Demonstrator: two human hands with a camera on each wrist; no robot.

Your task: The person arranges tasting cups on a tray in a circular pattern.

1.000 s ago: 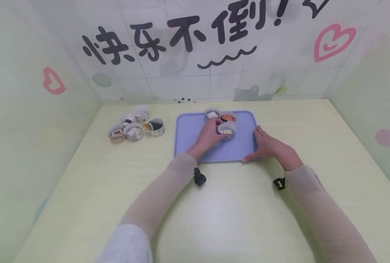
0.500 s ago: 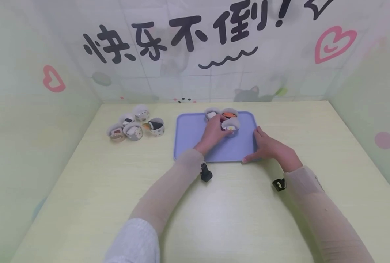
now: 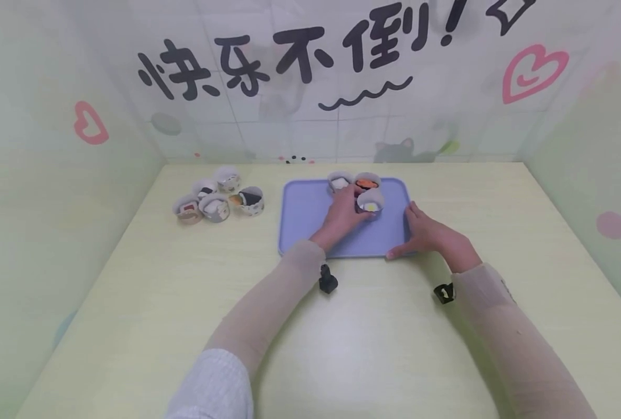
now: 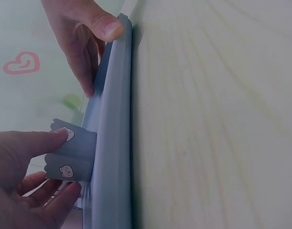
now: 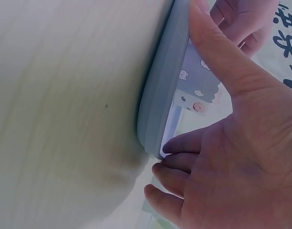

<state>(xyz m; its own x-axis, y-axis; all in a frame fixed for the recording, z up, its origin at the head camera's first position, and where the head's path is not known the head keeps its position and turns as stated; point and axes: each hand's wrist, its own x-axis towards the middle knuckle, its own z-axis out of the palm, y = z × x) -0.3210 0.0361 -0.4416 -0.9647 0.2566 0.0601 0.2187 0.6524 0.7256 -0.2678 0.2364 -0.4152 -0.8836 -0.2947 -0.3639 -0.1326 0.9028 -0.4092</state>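
My left hand (image 3: 340, 214) grips a scalloped paper baking cup (image 3: 374, 196) on the blue tray (image 3: 305, 212). A small white piece with a yellow spot sits in this cup. In the left wrist view the thumb presses the outside of the cup (image 4: 77, 150), which has little animal prints. Just behind it on the tray stand a cup with an orange-topped piece (image 3: 366, 184) and another with a white piece (image 3: 339, 183). My right hand (image 3: 428, 233) rests at the tray's front right corner, thumb on the front rim and straight fingers along the right side.
Several more patterned paper cups stand in a cluster at the table's back left, among them one with a dark piece (image 3: 249, 201) and one with a brown-red piece (image 3: 187, 210). A printed wall (image 3: 289, 105) rises behind the pale wooden table (image 3: 184, 279).
My left hand has shifted a little to the right and back with the cup, bringing it closer to the cup with the orange-topped piece. The right hand has stayed at the tray corner.
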